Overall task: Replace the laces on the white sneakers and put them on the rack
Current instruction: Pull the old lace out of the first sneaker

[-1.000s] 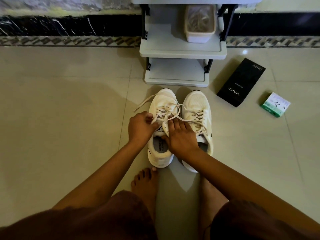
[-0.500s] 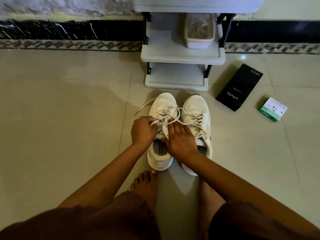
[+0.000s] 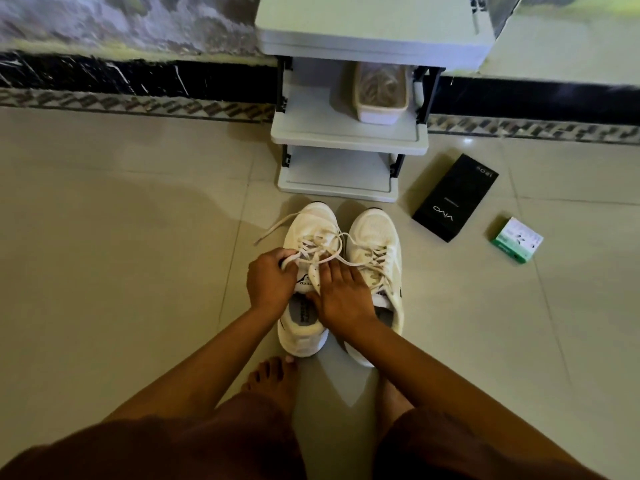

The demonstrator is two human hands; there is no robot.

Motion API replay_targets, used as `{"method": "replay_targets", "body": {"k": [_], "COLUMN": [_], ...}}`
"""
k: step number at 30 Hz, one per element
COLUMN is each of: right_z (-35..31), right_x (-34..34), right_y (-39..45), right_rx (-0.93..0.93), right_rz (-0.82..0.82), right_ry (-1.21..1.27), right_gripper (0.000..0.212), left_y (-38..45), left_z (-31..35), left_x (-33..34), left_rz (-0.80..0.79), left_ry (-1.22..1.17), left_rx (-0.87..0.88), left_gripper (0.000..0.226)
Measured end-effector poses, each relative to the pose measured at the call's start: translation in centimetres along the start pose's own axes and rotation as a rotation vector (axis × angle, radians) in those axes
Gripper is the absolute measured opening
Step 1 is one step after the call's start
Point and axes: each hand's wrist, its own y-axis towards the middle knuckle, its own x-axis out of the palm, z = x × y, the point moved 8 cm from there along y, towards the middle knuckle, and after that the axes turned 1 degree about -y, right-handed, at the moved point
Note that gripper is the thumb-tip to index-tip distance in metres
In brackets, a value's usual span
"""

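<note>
1. The two white lace-up sneakers (image 3: pixel 375 244) are standing side by side on the beige tiled floor (image 3: pixel 121 254), toes pointing at the grey plastic shoe rack (image 3: pixel 346 133).
2. The left hand (image 3: pixel 270 284) is pinching the flat cream-white lace (image 3: pixel 313 249) of the left sneaker with curled fingers.
3. The right hand (image 3: pixel 341 294) is lying with spread, straight fingers across both sneakers, pressing them.
4. A black rectangular phone box (image 3: pixel 455 197) and a small green-and-white carton (image 3: pixel 517 239) are lying to the right.
</note>
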Motion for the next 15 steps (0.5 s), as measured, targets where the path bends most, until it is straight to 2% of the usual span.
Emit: {"method": "replay_targets", "body": {"k": [10,15], "right_z": [0.00,-0.06], "right_x": [-0.13,-0.13], "right_y": [-0.01,-0.09], "right_rx": [0.000,-0.005], "right_rz": [0.003,-0.015], "right_ry": [0.003,0.015], "right_gripper": [0.071,0.070], "left_y": [0.54,0.93], "left_z": [-0.35,-0.78], "left_x": [0.08,0.39], "left_rz": [-0.057,-0.070], "left_ry": [0.122,0.164], "left_rx": [0.094,0.055], "left_gripper": [0.016,0.013]}}
